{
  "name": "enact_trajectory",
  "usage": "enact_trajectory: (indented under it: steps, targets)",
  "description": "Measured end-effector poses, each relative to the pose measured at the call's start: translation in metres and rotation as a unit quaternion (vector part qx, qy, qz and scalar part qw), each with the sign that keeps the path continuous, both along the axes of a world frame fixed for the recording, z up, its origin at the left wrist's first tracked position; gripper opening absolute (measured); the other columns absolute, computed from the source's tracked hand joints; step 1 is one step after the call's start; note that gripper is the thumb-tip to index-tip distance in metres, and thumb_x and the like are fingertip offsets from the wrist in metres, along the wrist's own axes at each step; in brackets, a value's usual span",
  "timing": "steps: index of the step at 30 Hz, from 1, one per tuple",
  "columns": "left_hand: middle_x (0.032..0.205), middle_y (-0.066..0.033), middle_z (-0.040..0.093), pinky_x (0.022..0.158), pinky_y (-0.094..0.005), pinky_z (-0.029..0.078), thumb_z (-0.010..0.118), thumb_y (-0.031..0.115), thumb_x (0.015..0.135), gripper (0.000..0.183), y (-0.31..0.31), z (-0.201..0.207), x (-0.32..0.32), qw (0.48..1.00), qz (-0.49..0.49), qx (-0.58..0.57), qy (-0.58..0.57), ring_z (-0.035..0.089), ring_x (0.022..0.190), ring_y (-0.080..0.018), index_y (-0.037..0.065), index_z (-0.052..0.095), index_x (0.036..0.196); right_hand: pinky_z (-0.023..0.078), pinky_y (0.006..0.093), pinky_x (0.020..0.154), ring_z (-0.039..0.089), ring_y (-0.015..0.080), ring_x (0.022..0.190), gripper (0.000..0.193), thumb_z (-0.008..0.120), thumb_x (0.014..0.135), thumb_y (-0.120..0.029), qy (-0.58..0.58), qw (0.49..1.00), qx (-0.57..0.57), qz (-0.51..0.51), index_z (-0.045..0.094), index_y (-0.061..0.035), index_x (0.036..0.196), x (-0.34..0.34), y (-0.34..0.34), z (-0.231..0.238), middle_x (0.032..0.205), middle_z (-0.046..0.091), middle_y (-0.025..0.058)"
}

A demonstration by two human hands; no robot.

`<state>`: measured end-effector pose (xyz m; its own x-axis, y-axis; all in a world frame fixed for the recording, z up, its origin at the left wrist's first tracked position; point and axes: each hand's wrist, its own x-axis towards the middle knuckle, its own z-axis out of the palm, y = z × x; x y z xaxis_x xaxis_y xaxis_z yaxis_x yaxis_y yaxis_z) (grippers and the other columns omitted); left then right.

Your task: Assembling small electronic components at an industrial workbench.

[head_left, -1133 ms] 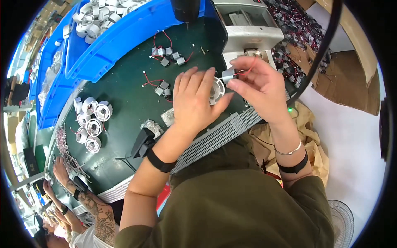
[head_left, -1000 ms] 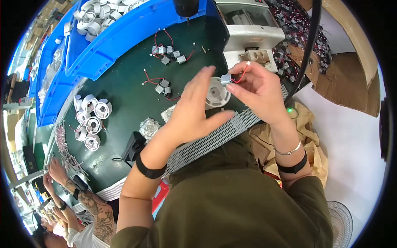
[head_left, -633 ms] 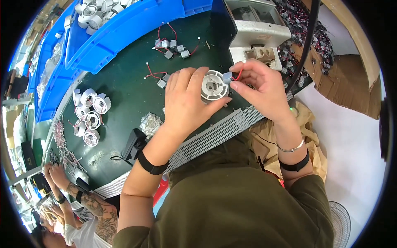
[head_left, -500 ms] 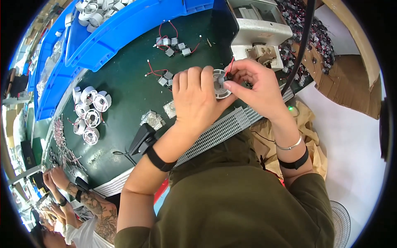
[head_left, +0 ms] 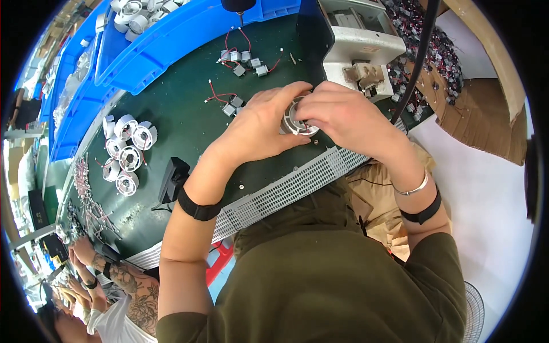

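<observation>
My left hand (head_left: 260, 126) is closed round the rim of a white round plastic housing (head_left: 311, 130), thumb along its near side. From the right, my right hand (head_left: 346, 117) reaches over the housing with fingers bent down into its opening. Those fingers are pressed together, and what they hold inside is hidden. Just beyond my left hand lie a pair of small silver motors (head_left: 230, 108) with red wires. Farther back on the green table (head_left: 177, 126) are several more motors (head_left: 262, 70) of the same kind.
Several white housings (head_left: 130, 158) stand grouped at the left. Blue bins (head_left: 160, 54) line the back, and a black tool (head_left: 239, 4) hangs there. A grey machine (head_left: 366, 48) stands back right, a black cable (head_left: 420, 63) before it. A co-worker's tattooed arm (head_left: 128, 280) is at lower left.
My right fingers have gone from the housing's right edge, beside a red wire, into its opening. My left hand has turned and shifted its grip. The hanging black tool has come into view.
</observation>
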<state>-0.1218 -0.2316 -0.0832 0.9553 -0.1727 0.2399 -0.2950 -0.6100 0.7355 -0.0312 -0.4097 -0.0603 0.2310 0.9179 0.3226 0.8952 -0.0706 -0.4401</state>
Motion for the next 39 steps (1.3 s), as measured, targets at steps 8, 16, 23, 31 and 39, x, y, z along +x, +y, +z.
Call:
enact_trajectory:
  steps: [8,16,23,31,39]
  targets:
    - [0.125,-0.0197,0.052,0.096,-0.0427,0.041,0.084,0.03,0.06,0.084,-0.002,-0.004,-0.02,0.988,0.049,0.041,-0.138,0.05,0.115,-0.0373,0.0,0.045,0.128,0.044,0.0343,0.09,0.052,0.0188,0.108,0.04,0.071,0.077,-0.009,0.15,0.941,0.281,-0.114,0.055,-0.0028,0.113,0.021,0.019,0.061,0.12,0.054,0.0085]
    - [0.112,-0.0118,0.061,0.084,-0.0393,0.051,0.077,0.011,0.065,0.039,-0.016,-0.018,-0.018,0.966,0.042,0.088,-0.239,0.059,0.102,-0.0321,0.002,0.065,0.1,0.042,0.027,0.075,0.049,0.0119,0.085,0.048,0.075,0.08,-0.028,0.465,0.838,0.254,0.132,0.051,-0.0021,0.112,0.068,0.129,0.15,0.093,0.054,0.003]
    - [0.11,-0.011,0.062,0.085,-0.0382,0.05,0.078,0.011,0.065,0.035,-0.015,-0.021,-0.016,0.953,0.051,0.126,-0.27,0.059,0.1,-0.031,0.003,0.065,0.096,0.049,0.0327,0.061,0.06,0.0197,0.073,0.046,0.071,0.076,-0.01,0.461,0.811,0.358,0.051,0.05,0.0067,0.113,0.038,0.047,0.143,0.082,0.061,0.0128]
    - [0.111,-0.0123,0.062,0.083,-0.0378,0.051,0.078,0.008,0.063,0.038,-0.014,-0.03,-0.015,0.951,0.063,0.125,-0.276,0.06,0.099,-0.0318,0.002,0.065,0.098,0.047,0.03,0.053,0.057,0.0177,0.055,0.044,0.065,0.074,-0.001,0.355,0.801,0.453,-0.163,0.048,0.0051,0.114,0.032,-0.022,0.082,0.07,0.059,0.0085]
    - [0.11,-0.0127,0.063,0.081,-0.0367,0.052,0.079,0.007,0.06,0.039,-0.02,-0.031,-0.015,0.951,0.075,0.122,-0.272,0.061,0.099,-0.0325,0.001,0.065,0.095,0.048,0.0296,0.056,0.057,0.017,0.057,0.045,0.066,0.075,-0.002,0.365,0.789,0.47,-0.151,0.048,0.0053,0.115,0.044,-0.031,0.055,0.071,0.059,0.0088]
